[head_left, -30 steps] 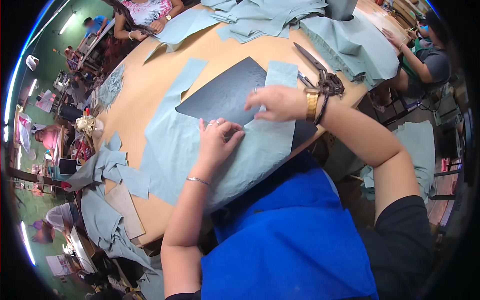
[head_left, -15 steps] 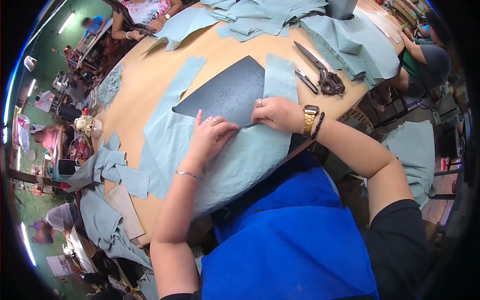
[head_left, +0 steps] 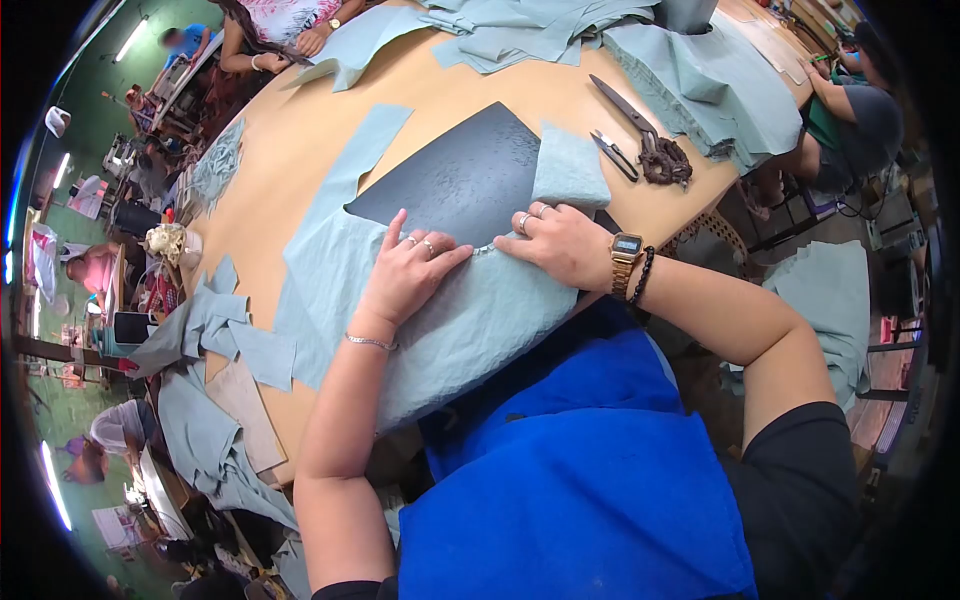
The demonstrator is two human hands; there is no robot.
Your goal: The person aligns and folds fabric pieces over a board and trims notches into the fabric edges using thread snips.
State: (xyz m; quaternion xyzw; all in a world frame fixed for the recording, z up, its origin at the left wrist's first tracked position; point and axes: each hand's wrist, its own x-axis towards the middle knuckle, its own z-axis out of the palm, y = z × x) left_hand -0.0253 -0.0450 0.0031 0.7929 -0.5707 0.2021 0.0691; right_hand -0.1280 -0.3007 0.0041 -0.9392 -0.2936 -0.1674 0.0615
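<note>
A dark, grey-blue sheet (head_left: pixel 460 165) lies flat on the table, with pale green fabric (head_left: pixel 460 330) along its near edge. My left hand (head_left: pixel 415 268) rests on the fabric, its index finger raised and the other fingertips at the fabric's edge. Opposite it, my right hand (head_left: pixel 560 245) presses its fingers on the same edge, close to the left fingertips. Between the hands the edge looks short and gathered. A pale green flap (head_left: pixel 570 168) lies at the sheet's right side. What is under my fingers is too small to make out.
Large scissors (head_left: pixel 640 125) with wrapped handles and small snips (head_left: pixel 615 156) lie at the right of the wooden table (head_left: pixel 270 160). Fabric stacks (head_left: pixel 700 90) stand at the far side; scraps (head_left: pixel 240 335) lie left. A person's hands (head_left: pixel 300 50) are across the table; another person sits right.
My right hand has come down from above the sheet onto the fabric edge beside my left hand. The near fabric and sheet have shifted slightly, and the right-hand flap looks shorter.
</note>
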